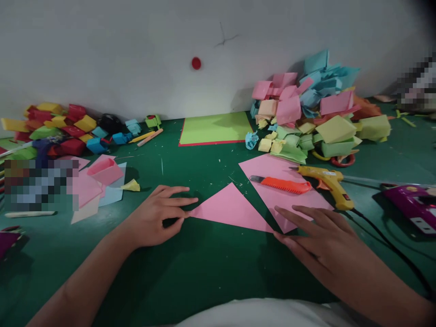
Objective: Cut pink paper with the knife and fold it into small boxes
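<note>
A pink sheet of paper folded into a triangle [233, 209] lies in front of me, its peak pointing away. My left hand [160, 215] pinches its left corner between thumb and finger, the other fingers stretched out. At the right corner, the thumb and a fingertip of my right hand [323, 238] close on the paper, while its other fingers reach over another pink sheet [260, 165]. On that sheet rests an orange utility knife [286, 185], with the tip of a yellow hot glue gun [327, 184] at its edge.
Folded paper pieces in pink, blue, yellow and green form a pile [306, 109] at the back right. More coloured paper cubes [61, 127] lie at the back left. A lime-green sheet [216, 128] is near the wall. The glue gun's black cord [391, 240] runs along the right, near a purple device [412, 204].
</note>
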`<state>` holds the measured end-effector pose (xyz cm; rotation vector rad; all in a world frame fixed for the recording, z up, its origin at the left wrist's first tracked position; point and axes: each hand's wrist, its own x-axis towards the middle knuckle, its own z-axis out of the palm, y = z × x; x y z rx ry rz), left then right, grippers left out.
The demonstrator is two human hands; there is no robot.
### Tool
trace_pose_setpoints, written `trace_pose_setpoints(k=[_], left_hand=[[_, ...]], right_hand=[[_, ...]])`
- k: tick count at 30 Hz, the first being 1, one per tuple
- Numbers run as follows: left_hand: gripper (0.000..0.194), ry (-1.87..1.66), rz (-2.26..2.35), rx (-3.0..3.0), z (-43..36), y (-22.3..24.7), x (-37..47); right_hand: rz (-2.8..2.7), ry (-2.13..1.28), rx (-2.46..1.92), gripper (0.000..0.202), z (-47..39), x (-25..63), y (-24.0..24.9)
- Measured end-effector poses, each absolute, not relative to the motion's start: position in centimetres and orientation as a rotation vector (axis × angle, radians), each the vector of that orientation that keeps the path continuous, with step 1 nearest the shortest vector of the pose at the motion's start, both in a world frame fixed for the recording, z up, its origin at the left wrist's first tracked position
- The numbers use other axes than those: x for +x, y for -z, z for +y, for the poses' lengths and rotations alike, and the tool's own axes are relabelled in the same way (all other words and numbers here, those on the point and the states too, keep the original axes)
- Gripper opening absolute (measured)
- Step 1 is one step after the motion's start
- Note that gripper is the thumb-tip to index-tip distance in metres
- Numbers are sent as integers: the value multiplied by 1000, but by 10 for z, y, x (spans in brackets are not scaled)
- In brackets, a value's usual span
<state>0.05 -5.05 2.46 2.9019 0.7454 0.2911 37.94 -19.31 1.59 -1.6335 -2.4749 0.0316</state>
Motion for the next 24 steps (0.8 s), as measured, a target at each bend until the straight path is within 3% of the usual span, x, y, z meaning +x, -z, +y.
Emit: trace_pose_setpoints(k=[6,10,13,24], left_hand=[[20,-335,886,2886,-51,-15,2],[33,-246,963,2892,-49,-11,4],[24,-281,953,2880,-49,-10,4],[14,-381,1018,2813,-51,-9,10]], right_hand=[[-2388,-95,-1661,30,-189,377,-12],[-2344,-202,-1647,30,-177,382,-19],[-2334,-314,-1613,33,-163,390,-32],[-2559,-240,-1582,41,-111,359,-30]])
